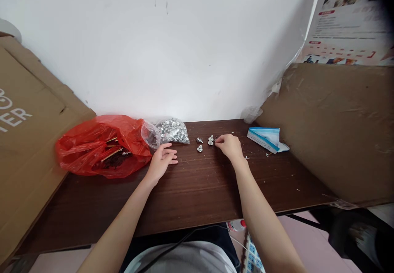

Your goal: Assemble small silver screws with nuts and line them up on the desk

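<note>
My left hand [161, 160] hovers over or rests on the dark table with its fingers spread, beside a clear plastic bag [174, 131] full of small shiny metal parts. Nothing is in that hand. Thumb and fingertips of my right hand [230, 145] are pinched together; whatever may be between them is too small to make out. Just left of those fingertips stands a small silvery metal part [211, 140] with a round base and a stem. Two more such pieces, a metal fitting [200, 140] and a disc-shaped one [200, 148], lie further left.
A red plastic bag [123, 121] holding brass-coloured and dark metal pieces sits left on the wooden table [197, 199]. A blue-and-white folded packet [267, 137] lies right. Cardboard walls [332, 133] flank the right side, a large carton [33, 113] the left.
</note>
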Motion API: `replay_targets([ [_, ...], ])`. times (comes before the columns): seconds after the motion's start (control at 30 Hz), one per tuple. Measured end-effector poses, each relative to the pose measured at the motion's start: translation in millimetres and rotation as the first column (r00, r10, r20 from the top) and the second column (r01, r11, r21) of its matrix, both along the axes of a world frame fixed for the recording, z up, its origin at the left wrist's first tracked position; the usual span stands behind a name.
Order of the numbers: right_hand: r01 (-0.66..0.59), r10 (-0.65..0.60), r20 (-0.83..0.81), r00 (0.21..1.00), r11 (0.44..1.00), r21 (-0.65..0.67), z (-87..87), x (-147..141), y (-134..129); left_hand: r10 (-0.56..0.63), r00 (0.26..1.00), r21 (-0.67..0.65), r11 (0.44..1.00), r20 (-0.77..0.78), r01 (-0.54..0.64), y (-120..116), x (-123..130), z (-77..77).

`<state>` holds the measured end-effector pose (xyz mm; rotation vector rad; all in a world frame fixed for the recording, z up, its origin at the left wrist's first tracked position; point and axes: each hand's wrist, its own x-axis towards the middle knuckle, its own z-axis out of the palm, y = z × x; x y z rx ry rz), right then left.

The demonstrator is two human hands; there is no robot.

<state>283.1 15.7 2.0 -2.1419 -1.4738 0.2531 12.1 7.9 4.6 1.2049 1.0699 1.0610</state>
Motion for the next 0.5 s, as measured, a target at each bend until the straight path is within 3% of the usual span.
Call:
replay_targets([
  [0.1,0.025,-0.023,-0.055,0.998,0.999,0.044,3.0,6,-2,-0.008,1.0,0.003,1.0,0.015,0.008,0,-1,-1.0],
  [0.2,0.017,0.011,-0.136,0.991,0.979,0.205,8.0,6,-3,-0.022,0.999,0.013,1.0,0.03,0.021,0,-1,-2.9],
  [0.37,-0.213,0.355,-0.263,0.897,0.869,0.446,18.1,-19,-7,-0.028,0.999,0.021,0.999,0.015,0.028,0,-1,-4.2],
  [0.5,-0.444,0.534,-0.125,0.836,0.793,0.417,21.4,-43,-11,-0.036,0.999,0.026,0.999,-0.009,0.036,0,-1,-2.6],
])
